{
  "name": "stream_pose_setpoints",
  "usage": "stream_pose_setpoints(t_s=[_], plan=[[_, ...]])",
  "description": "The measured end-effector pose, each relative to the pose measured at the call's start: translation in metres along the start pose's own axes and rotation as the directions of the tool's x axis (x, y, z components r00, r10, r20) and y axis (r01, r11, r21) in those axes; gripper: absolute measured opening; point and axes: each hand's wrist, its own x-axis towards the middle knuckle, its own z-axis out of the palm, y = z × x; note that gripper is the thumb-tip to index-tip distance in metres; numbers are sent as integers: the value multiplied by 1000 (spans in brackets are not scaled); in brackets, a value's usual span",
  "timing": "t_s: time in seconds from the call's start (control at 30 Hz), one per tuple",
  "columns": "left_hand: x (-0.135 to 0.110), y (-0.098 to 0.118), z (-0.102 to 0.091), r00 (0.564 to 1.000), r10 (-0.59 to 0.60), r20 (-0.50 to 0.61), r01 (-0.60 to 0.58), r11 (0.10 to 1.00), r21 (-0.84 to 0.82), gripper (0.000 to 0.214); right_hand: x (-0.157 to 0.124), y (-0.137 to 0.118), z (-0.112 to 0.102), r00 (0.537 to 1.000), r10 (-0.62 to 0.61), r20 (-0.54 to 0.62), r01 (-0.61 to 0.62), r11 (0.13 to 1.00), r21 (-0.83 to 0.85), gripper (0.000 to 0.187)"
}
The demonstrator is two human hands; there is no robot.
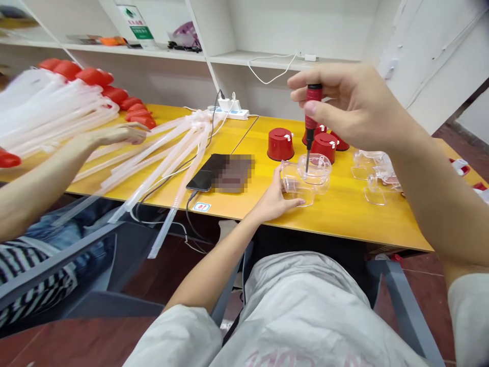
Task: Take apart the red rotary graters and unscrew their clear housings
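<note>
My right hand (344, 104) is closed around the red and black handle of a screwdriver (314, 104), held upright. The screwdriver's tip reaches down into a clear plastic part (320, 171) with a round cup-like top. Fingers of my left hand (275, 199) grip the left side of that clear part at the table's front. Just behind it stand several red cups (280, 143) with small white tags. More clear plastic parts (376, 176) lie to the right, partly behind my right forearm.
Left of me a co-worker's hand (122, 133) rests over long translucent tubes (153, 163), some overhanging the table edge. Red-ended pieces (93, 76) are piled beyond. A phone (208, 172) with a cable and a power strip (231, 113) are on the yellow table (244, 204).
</note>
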Motion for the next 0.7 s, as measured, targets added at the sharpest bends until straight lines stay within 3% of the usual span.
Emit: stream_pose_setpoints(t_s=[0.07,0.13,0.27,0.33,0.47,0.6,0.7], plan=[[0,0,0,1000,-8,10,8,1000,-1,132,1,1,2,996,-30,-90,15,987,-162,27],[1,1,0,1000,3,6,-3,1000,-1,133,2,2,4,987,-47,-151,21,986,-165,28],[1,-1,1,999,45,-16,-45,999,0,133,2,-1,5,997,68,-32,-65,993,98,39],[1,-3,0,999,43,-10,-43,999,8,132,2,-3,5,996,81,-25,-79,994,79,32],[1,-4,-2,999,49,2,-49,998,31,133,1,-3,5,993,-5,-120,-6,996,-90,22],[2,-8,-4,999,40,35,-41,999,31,132,0,-7,2,998,55,-21,-52,993,105,39],[2,-15,-5,998,50,49,-51,999,15,132,0,-7,3,997,79,-12,-79,996,47,30]])
